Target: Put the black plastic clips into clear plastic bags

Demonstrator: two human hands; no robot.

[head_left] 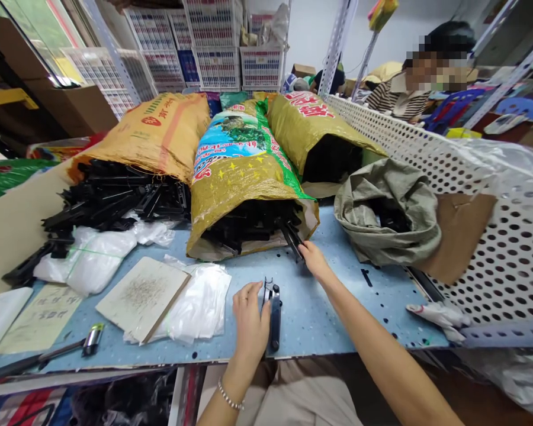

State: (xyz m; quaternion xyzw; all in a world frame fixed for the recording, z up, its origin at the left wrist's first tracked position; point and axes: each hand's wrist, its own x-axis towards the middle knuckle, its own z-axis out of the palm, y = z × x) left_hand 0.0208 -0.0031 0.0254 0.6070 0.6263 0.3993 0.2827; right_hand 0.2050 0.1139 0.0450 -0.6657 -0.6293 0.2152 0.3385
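My left hand [251,319], wearing a beaded bracelet, is at the table's front edge with thumb and fingers curled around the left side of a long black part with a metal forked end [275,319]. How firmly it grips is partly hidden. My right hand [314,258] reaches forward, its fingers closed on the near end of a long black plastic piece [289,236]. That piece sticks out of the mouth of a gold-and-green printed sack [244,171], where more black pieces lie.
An orange sack [151,130] spills black pieces at left; another gold sack [320,118] and a grey cloth bag [386,236] stand right. Plastic bags [199,302], a square board [142,296] and a hammer [91,340] lie left. A perforated white panel [506,254] borders the right; a person [400,94] sits beyond.
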